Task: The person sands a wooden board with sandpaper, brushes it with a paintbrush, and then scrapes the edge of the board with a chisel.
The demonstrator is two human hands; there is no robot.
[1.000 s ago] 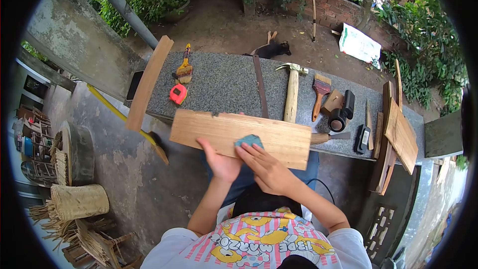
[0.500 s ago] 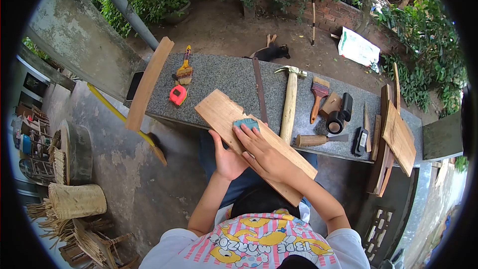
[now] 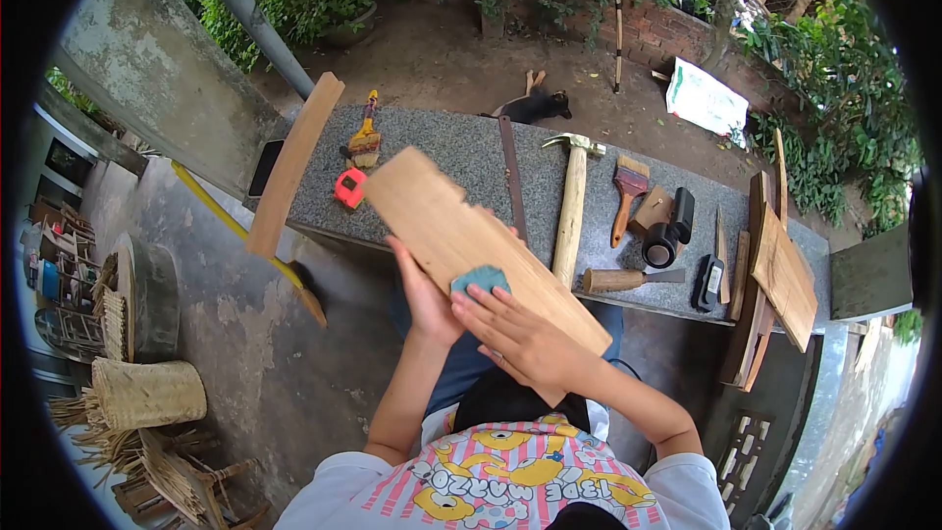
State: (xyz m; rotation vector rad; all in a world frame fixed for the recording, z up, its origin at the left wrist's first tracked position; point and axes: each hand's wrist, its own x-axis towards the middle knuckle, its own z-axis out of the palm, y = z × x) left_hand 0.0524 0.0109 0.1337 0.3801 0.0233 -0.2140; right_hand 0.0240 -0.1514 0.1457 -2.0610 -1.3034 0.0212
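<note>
A pale wooden board [image 3: 427, 208] lies slantwise over my lap, its far end raised over the bench edge; a ragged notch shows along its far long edge. My left hand [image 3: 427, 296] grips it from the left side, thumb along the edge and fingers passing underneath. A fingertip peeks out past the far edge. Under the fingers of my right hand [image 3: 520, 342] is a blue-green piece of sandpaper [image 3: 481, 281], pressed flat on the board's face. The right palm and wrist rest across the board's near part.
On the granite bench [image 3: 432, 128] are a claw hammer [image 3: 571, 206], a saw blade [image 3: 512, 177], paintbrushes, a red tape measure [image 3: 349, 187] and a chisel [image 3: 628, 279]. Wood pieces [image 3: 785, 275] lean at the right end; a curved slat [image 3: 294, 167] overhangs the left. A dog [image 3: 535, 106] lies beyond.
The board has shifted left, with its face turned more toward me. My right hand and the sandpaper have slid down toward the board's near part; my left hand moved slightly left and up.
</note>
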